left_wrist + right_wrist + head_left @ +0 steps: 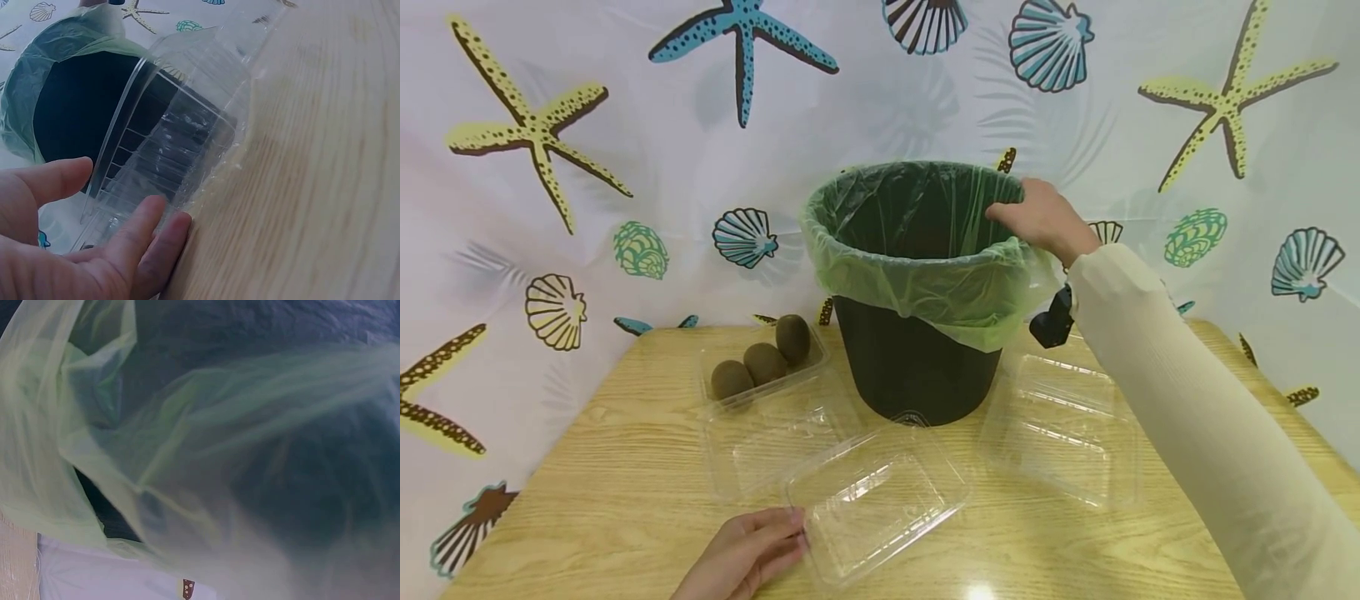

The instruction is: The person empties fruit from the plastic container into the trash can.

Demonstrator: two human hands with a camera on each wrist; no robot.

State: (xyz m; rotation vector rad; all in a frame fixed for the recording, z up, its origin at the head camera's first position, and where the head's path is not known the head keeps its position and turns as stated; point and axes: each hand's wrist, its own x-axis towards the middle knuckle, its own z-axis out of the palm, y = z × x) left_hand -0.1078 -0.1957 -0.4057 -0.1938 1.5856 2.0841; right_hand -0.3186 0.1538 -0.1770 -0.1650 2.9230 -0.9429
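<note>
A black trash bin (917,358) stands at the back of the table, with a pale green plastic bag (917,279) folded over its rim. At the bin's right rim, my right hand (1048,218) grips the edge through the bag, its thumb over the inner side. Only the draped bag (187,437) shows in the right wrist view; the hand is hidden there. My left hand (748,550) holds the left end of a clear plastic container (880,508) in front of the bin. Thumb and fingers (134,231) lie around the container's end (181,125) in the left wrist view.
Left of the bin, three kiwifruit (765,362) lie in a clear container (816,354). Another clear container (775,442) sits in front of it. More clear plastic containers (1067,433) lie at the right. Behind the wooden table (602,492) hangs a shell-patterned cloth (685,175).
</note>
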